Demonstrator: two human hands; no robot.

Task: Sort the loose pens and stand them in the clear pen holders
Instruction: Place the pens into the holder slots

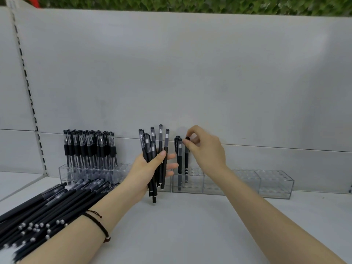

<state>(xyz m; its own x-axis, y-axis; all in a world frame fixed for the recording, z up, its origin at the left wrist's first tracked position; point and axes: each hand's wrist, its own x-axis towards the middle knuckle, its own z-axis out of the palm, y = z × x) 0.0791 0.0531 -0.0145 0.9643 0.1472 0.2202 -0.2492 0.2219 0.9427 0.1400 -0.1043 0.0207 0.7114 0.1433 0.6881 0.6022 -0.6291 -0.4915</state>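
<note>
pen (186, 159) pinched upright in the clear holder (192, 188)
right hand (206, 149) nips its cap between thumb and curled fingertips, probably to steer it straight into a hole; just left of those fingers, the left hand (145, 173) wraps a bundle of pens (161, 147) as ready supply, with the loose pile (47, 204) beneath its wrist

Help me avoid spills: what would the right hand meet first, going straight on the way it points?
Pointing left, the right hand would probably meet the standing pens first; depth to them is unclear.
</note>
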